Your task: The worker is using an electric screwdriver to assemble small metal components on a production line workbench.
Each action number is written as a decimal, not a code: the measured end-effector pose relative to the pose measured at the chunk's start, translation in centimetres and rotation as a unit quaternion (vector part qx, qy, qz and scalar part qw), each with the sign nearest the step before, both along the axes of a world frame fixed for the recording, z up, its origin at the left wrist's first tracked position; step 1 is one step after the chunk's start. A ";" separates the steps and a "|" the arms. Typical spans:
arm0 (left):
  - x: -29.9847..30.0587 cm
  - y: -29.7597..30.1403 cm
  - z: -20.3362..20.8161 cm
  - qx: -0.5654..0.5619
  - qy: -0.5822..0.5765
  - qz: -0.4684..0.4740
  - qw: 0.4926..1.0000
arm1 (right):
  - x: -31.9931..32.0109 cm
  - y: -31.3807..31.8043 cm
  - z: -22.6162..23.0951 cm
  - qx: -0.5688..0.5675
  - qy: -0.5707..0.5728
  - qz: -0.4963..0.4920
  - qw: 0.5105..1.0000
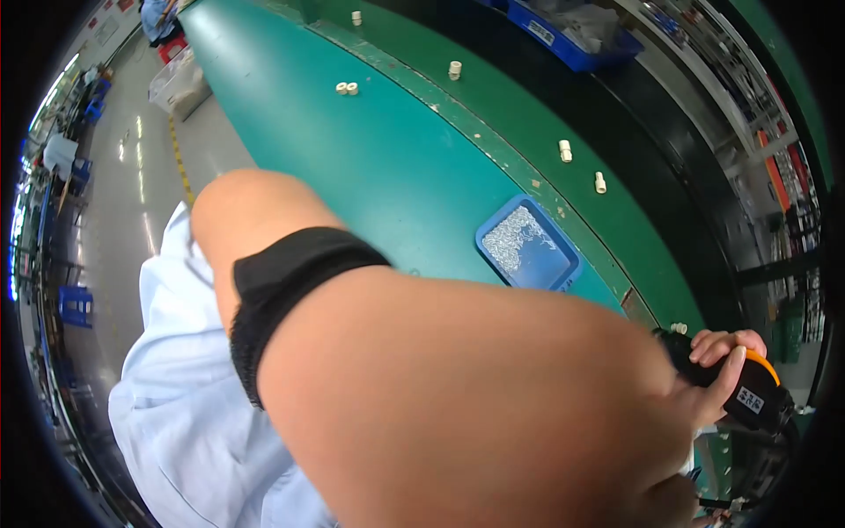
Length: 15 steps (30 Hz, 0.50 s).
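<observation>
My left arm crosses the foreground from left to right, bare below a light blue sleeve, with a black band (304, 264) around it. At the far right my left hand (720, 374) has its fingers and thumb closed around a black device with orange trim (759, 387) that bears a pale label. What the device is, I cannot make out. My right hand does not show; the left arm covers much of the lower picture. Beyond the arm, a blue tray (572, 275) holds many small shiny clear or silvery pieces (510, 239).
Two cream cylindrical fittings (347, 89) lie on the green bench (290, 97). Several more, among them one fitting (565, 151), stand along the raised ledge. Behind is a blue bin (581, 55) with plastic bags. At the left are an aisle, a blue stool (77, 306) and a seated person (160, 19).
</observation>
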State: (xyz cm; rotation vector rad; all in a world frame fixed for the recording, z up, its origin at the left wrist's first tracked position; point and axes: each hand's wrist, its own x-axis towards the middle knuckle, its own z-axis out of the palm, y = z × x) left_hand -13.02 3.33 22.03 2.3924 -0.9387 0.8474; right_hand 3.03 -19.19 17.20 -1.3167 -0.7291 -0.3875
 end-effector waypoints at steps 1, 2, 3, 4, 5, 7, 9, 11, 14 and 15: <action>-0.5 0.6 -0.1 -0.005 -0.016 0.022 1.000 | -0.1 0.3 0.0 0.001 0.001 0.008 1.000; -0.9 1.3 -0.2 -0.010 -0.032 0.041 0.999 | -0.2 0.6 -0.1 0.003 0.001 0.012 1.000; -1.0 2.0 -0.4 -0.015 -0.048 0.058 0.997 | -0.2 0.7 -0.2 0.006 0.005 0.012 1.000; -0.8 2.9 -0.3 -0.018 -0.067 0.076 0.995 | -0.2 0.9 -0.3 0.009 0.002 0.007 1.000; -0.4 3.8 -0.5 -0.022 -0.085 0.093 0.992 | -0.2 0.9 -0.4 0.005 -0.001 0.009 1.000; 2.7 6.5 -1.8 -0.208 -0.059 0.139 0.966 | -0.2 0.9 -0.7 0.007 -0.005 0.007 1.000; 7.9 11.2 -4.9 -0.199 0.023 0.312 0.929 | -0.1 0.1 -0.7 0.012 -0.003 0.006 1.000; 12.1 19.4 -11.0 -0.246 0.054 0.406 0.879 | -0.3 0.4 -0.5 0.000 -0.006 0.014 1.000; 16.0 26.9 -17.7 -0.173 0.144 0.503 0.834 | -0.1 1.3 -0.3 0.011 0.001 -0.002 1.000; 17.3 27.2 -18.5 -0.177 0.168 0.512 0.823 | 0.1 1.4 -0.5 0.005 0.006 -0.004 1.000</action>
